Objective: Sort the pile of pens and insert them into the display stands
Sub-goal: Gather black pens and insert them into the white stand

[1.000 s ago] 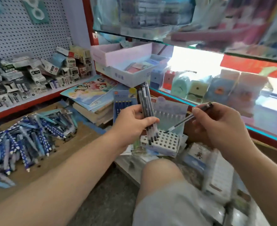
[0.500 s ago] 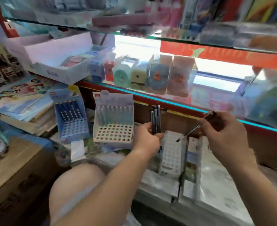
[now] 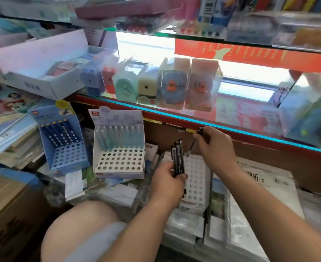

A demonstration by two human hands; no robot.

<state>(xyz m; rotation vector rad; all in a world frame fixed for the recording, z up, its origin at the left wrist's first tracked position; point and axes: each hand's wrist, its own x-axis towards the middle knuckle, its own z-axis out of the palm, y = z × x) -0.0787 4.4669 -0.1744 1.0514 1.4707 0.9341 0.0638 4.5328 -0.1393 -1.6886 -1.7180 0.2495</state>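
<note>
As arranged under the glass shelf: blue cardboard display stand (image 3: 65, 148) with a row of dark blue pens, pale cardboard stand (image 3: 118, 165) with a row of teal pens, white perforated stand (image 3: 196, 178) lying flat. Hands are apart. Left hand (image 3: 167, 184) grips a bundle of black pens (image 3: 178, 159) over the white stand. Right hand (image 3: 214, 146) pinches a single black pen (image 3: 192, 144), tip down. Red brand tag (image 3: 95, 113) on the pale stand is unreadable.

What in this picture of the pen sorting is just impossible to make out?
Head view, the only one:
- Bundle of black pens: count unclear; they overlap, and the left hand covers their lower ends.
- Single dark pen in the right hand: motion blur hides whether its tip touches the flat white perforated stand.
- That stand's left part: hidden behind the left hand and bundle.
- Lettering on the upright white stand: too small.
</note>
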